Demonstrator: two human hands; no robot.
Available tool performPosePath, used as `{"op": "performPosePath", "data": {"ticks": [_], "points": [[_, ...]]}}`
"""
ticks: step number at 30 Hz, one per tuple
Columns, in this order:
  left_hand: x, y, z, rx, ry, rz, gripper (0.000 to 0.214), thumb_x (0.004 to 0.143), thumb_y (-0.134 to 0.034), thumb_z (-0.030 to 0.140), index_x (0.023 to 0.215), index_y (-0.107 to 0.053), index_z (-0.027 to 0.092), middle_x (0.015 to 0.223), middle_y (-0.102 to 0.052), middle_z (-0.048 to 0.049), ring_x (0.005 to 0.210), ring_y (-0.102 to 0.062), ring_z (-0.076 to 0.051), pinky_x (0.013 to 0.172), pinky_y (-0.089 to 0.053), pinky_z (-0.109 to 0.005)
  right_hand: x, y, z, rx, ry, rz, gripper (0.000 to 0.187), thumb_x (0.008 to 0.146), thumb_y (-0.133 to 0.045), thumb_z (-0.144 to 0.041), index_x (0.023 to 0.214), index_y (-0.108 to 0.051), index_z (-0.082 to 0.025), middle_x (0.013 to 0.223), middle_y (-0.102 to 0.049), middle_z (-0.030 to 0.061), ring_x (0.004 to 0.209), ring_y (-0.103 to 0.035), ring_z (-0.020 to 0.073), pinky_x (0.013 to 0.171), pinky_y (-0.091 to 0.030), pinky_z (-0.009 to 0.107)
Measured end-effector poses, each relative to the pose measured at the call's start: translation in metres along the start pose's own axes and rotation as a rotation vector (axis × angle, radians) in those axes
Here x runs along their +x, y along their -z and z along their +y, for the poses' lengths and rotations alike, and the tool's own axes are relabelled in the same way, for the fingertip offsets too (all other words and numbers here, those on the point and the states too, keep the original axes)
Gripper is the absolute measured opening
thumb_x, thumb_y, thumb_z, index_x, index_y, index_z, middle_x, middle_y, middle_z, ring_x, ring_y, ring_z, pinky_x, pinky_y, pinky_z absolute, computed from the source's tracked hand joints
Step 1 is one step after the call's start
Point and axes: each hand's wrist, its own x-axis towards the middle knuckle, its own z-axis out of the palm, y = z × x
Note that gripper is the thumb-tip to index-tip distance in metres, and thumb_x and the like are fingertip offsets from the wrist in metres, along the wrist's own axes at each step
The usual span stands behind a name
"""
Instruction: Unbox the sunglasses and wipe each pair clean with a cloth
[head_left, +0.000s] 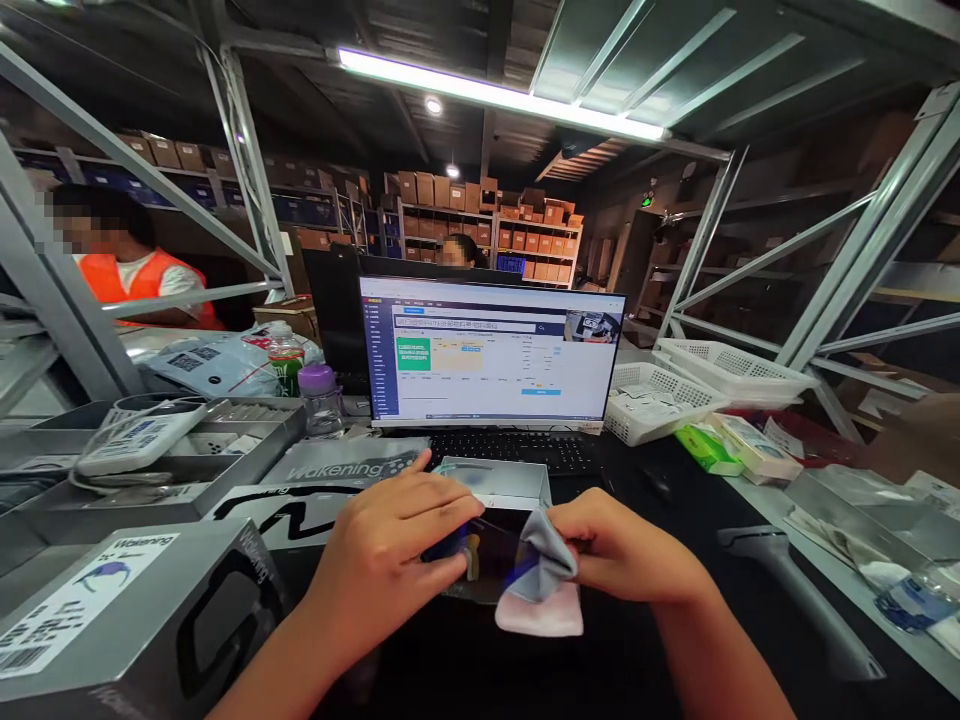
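At far L, a co-worker (139,275) wore a bright orange vest (101,278). In the near corner stood a smooth grey carton (157,630), sharp-edged, w/ a white label (90,595). Behind it was an open grey tray (251,455), rectangular, w/ small parts inside. Next came a clear bottle (322,415) w/ round purple cap. The L hand (397,530) had its fingers nearly straight & close together, thumb below; betw. them it held the L side of a dark glossy pc. (491,555). This lay in the middle, betw. both hands, before an open grey box (529,485) & the flat monitor (491,370). The R hand (611,545) was closed on a soft cloth (544,585), wrinkled above, grey & pinkish, near the R part of the dark pc.; whether they touched, I could not tell. Farther R were a white plastic basket (630,428), perforated, & a grey scanner (810,602) w/ long handle.
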Motion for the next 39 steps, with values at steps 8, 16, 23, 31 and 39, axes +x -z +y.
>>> {"op": "performPosePath", "data": {"ticks": [8,16,23,31,39], "points": [[-0.001,-0.017,0.018,0.13,-0.071,-0.011,0.024,0.08,-0.059,0.005,0.098,-0.069,0.018,0.082,-0.074,0.0018,0.067,-0.068,-0.011,0.105,-0.052,-0.045,0.005,-0.031,-0.012,-0.05,-0.166,0.214,0.033,0.082,-0.064,-0.013,0.066,-0.036,-0.02,0.061,-0.039,-0.0079,0.058,-0.033,0.0087,0.053,-0.023,0.021],[0.0,-0.02,0.01,0.14,-0.063,0.021,0.027,0.082,-0.055,0.001,0.098,-0.067,0.019,0.093,-0.076,0.0002,0.091,-0.07,-0.014,0.114,-0.043,-0.041,0.011,-0.051,-0.014,-0.234,-0.196,0.343,0.025,0.076,-0.051,-0.003,0.071,-0.035,-0.022,0.064,-0.042,-0.0071,0.058,-0.033,0.0094,0.054,-0.021,0.023],[-0.001,0.015,0.0,0.011,-0.017,-0.073,0.036,0.079,-0.059,0.001,0.106,-0.065,0.024,0.102,-0.075,0.0035,0.098,-0.068,-0.011,0.121,-0.032,-0.042,-0.01,-0.006,-0.022,-0.111,-0.017,-0.012,0.026,0.07,-0.044,0.005,0.07,-0.038,-0.021,0.065,-0.041,-0.008,0.06,-0.036,0.0081,0.057,-0.028,0.02],[-0.002,0.003,0.014,0.121,-0.049,-0.066,0.037,0.08,-0.059,-0.001,0.108,-0.066,0.022,0.107,-0.073,0.0013,0.102,-0.066,-0.014,0.123,-0.026,-0.05,0.0,-0.038,-0.018,-0.149,0.016,0.28,0.025,0.07,-0.056,0.001,0.064,-0.042,-0.019,0.059,-0.041,-0.0088,0.055,-0.036,0.0062,0.053,-0.026,0.019],[-0.012,-0.009,0.022,0.438,0.33,0.18,0.05,0.088,-0.065,0.02,0.136,-0.05,0.017,0.122,-0.061,-0.0153,0.112,-0.061,-0.03,0.095,-0.055,-0.05,0.007,-0.033,0.0,-0.1,0.046,0.947,0.026,0.069,-0.053,-0.004,0.058,-0.036,-0.02,0.055,-0.038,-0.0077,0.052,-0.032,0.0073,0.049,-0.025,0.02]]}}
